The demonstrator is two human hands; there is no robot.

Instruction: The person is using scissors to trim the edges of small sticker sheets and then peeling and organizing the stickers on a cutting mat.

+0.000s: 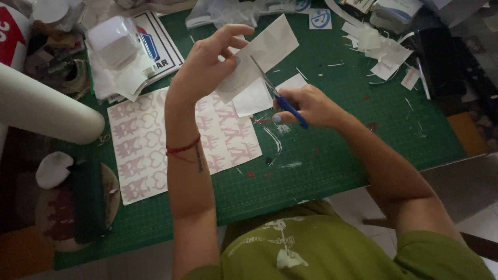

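**White sheet under the scissors, above a green cutting mat**

White paper sheet [264, 49] is held up above the desk in the left hand [207, 65]: thumb and fingers [233, 32] pinch its left edge, with the sheet tilted and its far corner pointing away from the person. A red string bracelet [182, 149] sits on the left wrist.

Right hand [306, 106] grips blue-handled scissors [275, 93], fingers closed through the handles. The blades point up and left and meet the lower edge of the sheet; how far apart the blades stand cannot be told.

Green gridded cutting mat [353, 135] covers the desk beneath both hands. Directly under the left forearm lies a white sticker sheet [140, 145] printed with rows of pale pink shapes. A smaller white paper piece [295, 82] lies on the mat just behind the right hand.

Far right of the mat: a heap of white paper offcuts [381, 49]. Far left: a thick white roll [46, 111] lies across the mat's edge. A stack of white cut pieces in clear wrap [116, 44] sits at the upper left.

The person wears an olive-green shirt [311, 249].
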